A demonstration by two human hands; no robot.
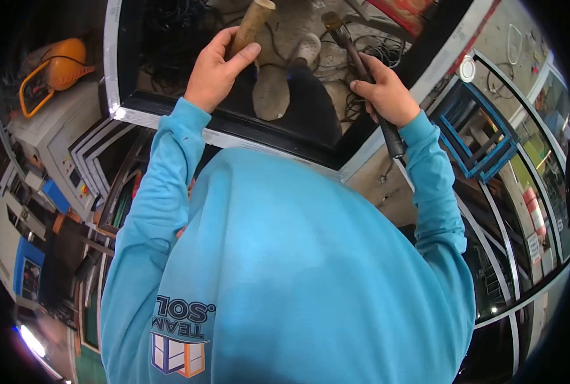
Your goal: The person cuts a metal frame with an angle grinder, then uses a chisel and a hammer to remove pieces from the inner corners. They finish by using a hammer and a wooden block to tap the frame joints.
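My left hand is closed around a short round wooden block, its pale end tipped toward the upper right. In my right hand is a hammer with a dark handle. Its brownish head points up and away, and the grip end hangs below my wrist. Both hands are over a large black and silver-white frame, with its lower edge right in front of my body. Through the frame my legs and feet and the floor show. The wooden block and the hammer head are apart.
Cables lie tangled on the floor beyond the frame. To the right stands a blue frame, with a red fire extinguisher farther off. On the left are a machine and an orange item with a tubular handle.
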